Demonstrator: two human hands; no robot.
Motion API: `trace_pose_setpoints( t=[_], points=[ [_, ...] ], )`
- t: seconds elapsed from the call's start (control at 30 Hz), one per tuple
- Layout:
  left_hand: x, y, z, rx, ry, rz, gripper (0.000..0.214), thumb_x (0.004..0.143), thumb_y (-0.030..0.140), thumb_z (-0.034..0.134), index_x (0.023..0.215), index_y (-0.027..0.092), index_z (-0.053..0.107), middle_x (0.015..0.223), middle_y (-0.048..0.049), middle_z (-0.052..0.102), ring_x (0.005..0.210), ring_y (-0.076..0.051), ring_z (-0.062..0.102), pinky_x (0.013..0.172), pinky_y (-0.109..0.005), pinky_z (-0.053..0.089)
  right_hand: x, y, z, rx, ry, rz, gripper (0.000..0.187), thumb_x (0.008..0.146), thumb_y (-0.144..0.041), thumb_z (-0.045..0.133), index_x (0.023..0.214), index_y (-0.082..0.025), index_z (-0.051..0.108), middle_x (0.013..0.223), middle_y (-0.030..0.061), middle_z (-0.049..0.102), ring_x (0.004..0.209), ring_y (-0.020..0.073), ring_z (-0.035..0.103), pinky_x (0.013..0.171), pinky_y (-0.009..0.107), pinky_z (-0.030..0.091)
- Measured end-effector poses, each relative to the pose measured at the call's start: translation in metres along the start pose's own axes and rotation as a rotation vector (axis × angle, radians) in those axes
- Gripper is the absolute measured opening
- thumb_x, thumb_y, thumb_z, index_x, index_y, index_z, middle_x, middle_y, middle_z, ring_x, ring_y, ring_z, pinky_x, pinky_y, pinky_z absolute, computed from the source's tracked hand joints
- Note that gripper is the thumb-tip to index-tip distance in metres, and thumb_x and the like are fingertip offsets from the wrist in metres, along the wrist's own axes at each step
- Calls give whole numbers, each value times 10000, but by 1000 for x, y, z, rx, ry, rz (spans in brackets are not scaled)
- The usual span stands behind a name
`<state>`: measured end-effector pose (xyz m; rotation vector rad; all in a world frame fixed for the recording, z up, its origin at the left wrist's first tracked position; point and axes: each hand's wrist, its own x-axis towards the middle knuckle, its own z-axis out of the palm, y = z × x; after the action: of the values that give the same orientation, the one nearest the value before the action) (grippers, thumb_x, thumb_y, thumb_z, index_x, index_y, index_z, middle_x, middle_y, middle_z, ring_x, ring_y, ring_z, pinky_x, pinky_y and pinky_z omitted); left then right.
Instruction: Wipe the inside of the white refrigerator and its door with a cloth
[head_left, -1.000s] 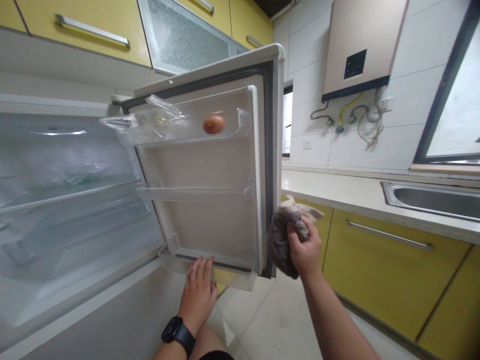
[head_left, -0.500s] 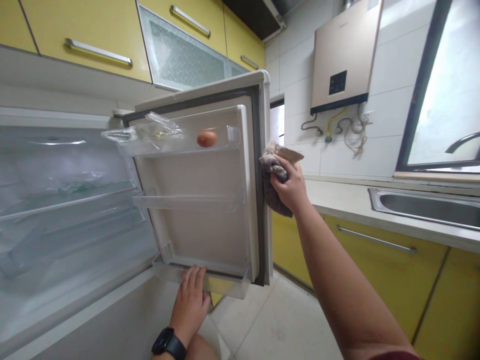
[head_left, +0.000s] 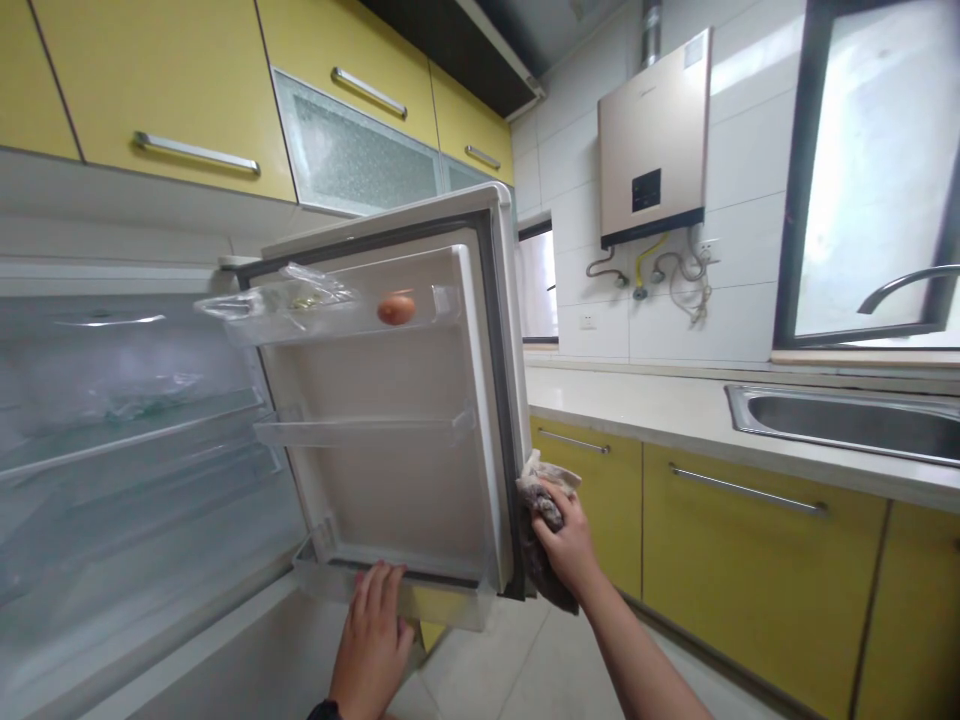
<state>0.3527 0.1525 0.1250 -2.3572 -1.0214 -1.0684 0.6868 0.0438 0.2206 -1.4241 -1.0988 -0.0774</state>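
Note:
A fridge door [head_left: 397, 385] stands open before me. My right hand [head_left: 568, 540] is closed round a bunched grey-brown cloth [head_left: 546, 572] and presses it to the door's outer edge, low down beside the dark rubber seal [head_left: 504, 400]. On the bottom clear door bin [head_left: 450, 606] my left hand [head_left: 373, 635] is hooked over the rim, fingers inside and thumb in front. The top door bin [head_left: 341, 320] carries a plastic bag [head_left: 292, 298] and a rounded orange-brown item [head_left: 396, 308], an egg or an onion.
The fridge interior [head_left: 135, 440] with glass shelves lies at left. Yellow cabinets [head_left: 180, 80] hang above. To the right are a white counter [head_left: 630, 395], a steel sink [head_left: 739, 408], a faucet [head_left: 900, 285] and yellow lower cabinets [head_left: 720, 570]. A water heater [head_left: 652, 130] is on the wall.
My right hand has moved down along the door edge with the cloth, from about mid-height to near the bottom corner. My left hand stays on the bottom bin. The view has tipped up slightly.

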Motion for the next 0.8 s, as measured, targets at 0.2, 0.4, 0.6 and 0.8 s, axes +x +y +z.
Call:
trace_pose_setpoints(
  t=[0.2,0.4,0.6,0.8],
  points=[
    [-2,-3,0,1,-6,0,594,812,85,534,1396,193,545,1400,-100,601,1380,-292,519,1232,-562,395,81,-101,-23,-79,122,-186,512,823,-345,661,1335,-366,666,1288,95,597,1168,315,667,1084,563,550],
    [0,-1,-1,-28,-23,-36,553,822,81,516,1360,184,588,1389,-109,615,1360,-295,537,1202,-561,441,194,-213,-48,-63,222,-419,463,816,-356,669,1277,-330,703,1258,114,648,1141,321,660,1061,609,549],
    [-2,-5,8,1,-3,-24,559,799,95,533,1347,172,608,1388,-111,637,1359,-302,547,1196,-546,447,273,-288,-69,-113,263,-545,465,808,-360,704,1264,-274,688,1187,107,645,1127,329,638,1081,680,507],
    [-13,-17,9,42,46,14,545,782,110,545,1321,163,609,1362,-107,653,1336,-299,568,1199,-546,441,327,-343,-84,-182,243,-633,498,875,-429,654,1317,-203,612,1236,100,570,1247,361,593,1114,720,431]
  ],
)
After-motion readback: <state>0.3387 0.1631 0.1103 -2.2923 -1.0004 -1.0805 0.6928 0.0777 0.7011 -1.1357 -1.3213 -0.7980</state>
